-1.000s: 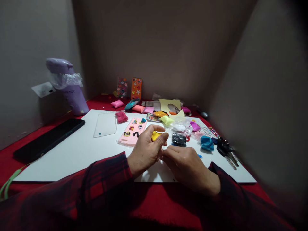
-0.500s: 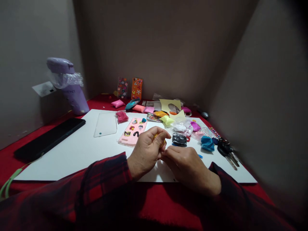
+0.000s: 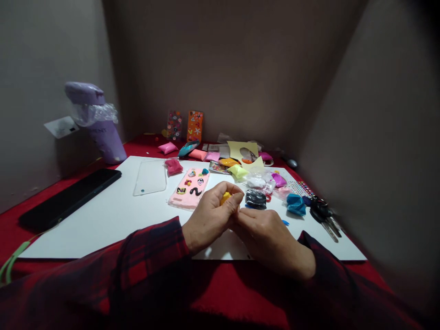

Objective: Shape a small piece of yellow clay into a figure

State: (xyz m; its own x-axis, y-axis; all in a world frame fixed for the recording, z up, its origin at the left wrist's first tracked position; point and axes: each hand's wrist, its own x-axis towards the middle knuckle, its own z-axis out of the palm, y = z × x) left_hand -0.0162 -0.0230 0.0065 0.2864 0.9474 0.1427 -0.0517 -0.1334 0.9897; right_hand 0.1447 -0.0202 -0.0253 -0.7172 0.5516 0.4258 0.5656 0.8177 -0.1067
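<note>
My left hand [image 3: 215, 215] is curled around a piece of yellow clay [image 3: 225, 198], which shows between its thumb and fingers. My right hand [image 3: 266, 233] is closed with its fingertips against the left hand; whatever it pinches is hidden. Both hands are above the near part of a white board [image 3: 113, 220]. Just beyond the left hand lies a pink phone case [image 3: 182, 200] with small colourful clay shapes on it. A wrapped black clay packet [image 3: 256, 199] is beyond the right hand.
At the left are a clear phone case [image 3: 150, 178], a black phone [image 3: 70, 197] and a purple bottle [image 3: 108, 140]. Clay packets such as the yellow one [image 3: 238, 172] and blue one [image 3: 296, 205] lie behind and right, near keys [image 3: 326, 215]. Two decorated cases, one orange [image 3: 195, 127], lean on the wall.
My left hand has shifted slightly, and more of the yellow clay shows between its thumb and fingers. The right hand stays nearly in place.
</note>
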